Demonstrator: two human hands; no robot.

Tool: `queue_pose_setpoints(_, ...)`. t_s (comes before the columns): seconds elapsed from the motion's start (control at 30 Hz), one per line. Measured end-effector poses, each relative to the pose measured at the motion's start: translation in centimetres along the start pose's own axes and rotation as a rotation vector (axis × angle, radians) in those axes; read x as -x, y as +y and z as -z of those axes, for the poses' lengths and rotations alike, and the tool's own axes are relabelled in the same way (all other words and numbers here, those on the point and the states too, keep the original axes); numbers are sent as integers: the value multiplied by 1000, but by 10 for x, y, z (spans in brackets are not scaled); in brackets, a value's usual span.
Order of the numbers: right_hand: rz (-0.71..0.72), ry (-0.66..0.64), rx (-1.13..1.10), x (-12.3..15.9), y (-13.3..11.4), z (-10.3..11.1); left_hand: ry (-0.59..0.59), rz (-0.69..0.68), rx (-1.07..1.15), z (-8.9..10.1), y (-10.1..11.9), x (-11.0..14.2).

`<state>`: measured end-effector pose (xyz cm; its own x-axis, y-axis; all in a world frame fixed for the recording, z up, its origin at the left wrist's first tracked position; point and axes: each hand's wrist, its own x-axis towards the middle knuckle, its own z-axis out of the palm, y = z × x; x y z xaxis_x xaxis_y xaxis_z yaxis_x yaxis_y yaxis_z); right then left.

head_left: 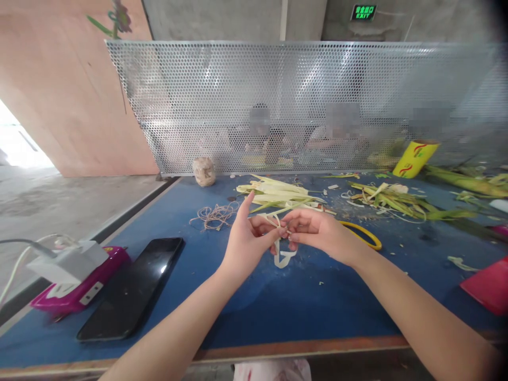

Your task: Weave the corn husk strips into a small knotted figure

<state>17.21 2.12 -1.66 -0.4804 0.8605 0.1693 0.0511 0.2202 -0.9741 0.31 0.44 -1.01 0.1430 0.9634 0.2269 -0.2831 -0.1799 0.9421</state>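
Observation:
Above the middle of the blue table, my left hand (pixel 252 235) and my right hand (pixel 321 230) meet with fingertips nearly touching. Both pinch a pale strip of what looks like corn husk (pixel 282 260), which loops below the fingers and also shows above them. My left thumb presses in toward the strip while the index finger points up. The exact grip point is partly hidden by the fingers. Just behind the hands lies a bundle of pale yellow-green husk leaves (pixel 278 191). A tangle of thin brownish string (pixel 214 216) rests left of my left hand.
A black phone (pixel 133 291) and a magenta power strip (pixel 81 296) with a white charger (pixel 67 262) lie at left. At right are a yellow ring (pixel 371 243), husk scraps (pixel 397 201), a yellow roll (pixel 416 159) and a red object (pixel 488 286). A perforated metal screen (pixel 222 79) stands behind; people sit beyond.

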Motion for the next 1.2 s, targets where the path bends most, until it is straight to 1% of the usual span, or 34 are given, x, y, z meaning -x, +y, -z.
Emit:
queue_pose_setpoints(0.17, -22, -5, -3, 2, -5, 5, -8, -9, 19, 1, 0, -1)
queue_pose_setpoints(0.3, -80, -8, -1, 3, -7, 1, -26, 5, -7, 2, 0, -2)
queue_pose_setpoints(0.43, -114, 10, -10, 3, -8, -4, 10, -15, -89, 2, 1, -2)
queue_pose_setpoints(0.57, -139, 20, -36, 1, -4, -7, -2, -21, -183, 1, 3, 0)
queue_pose_setpoints(0.7, -146, 82, -30, -2, 4, -8, -40, -23, -201, -1, 4, 2)
queue_pose_setpoints(0.83, -144, 132, -82, -3, 5, -9, -67, -65, -247, -1, 0, 1)
queue_pose_setpoints(1.0, -174, 134, -152, -3, 5, -11, -52, -125, -360, 2, -6, 1)
queue_pose_setpoints(1.1, -164, 124, -133, -3, 6, -10, -50, -113, -335, 1, -6, 0)
queue_pose_setpoints(1.2, -133, 100, -123, -4, 5, -9, -32, -43, -222, 0, -6, -1)
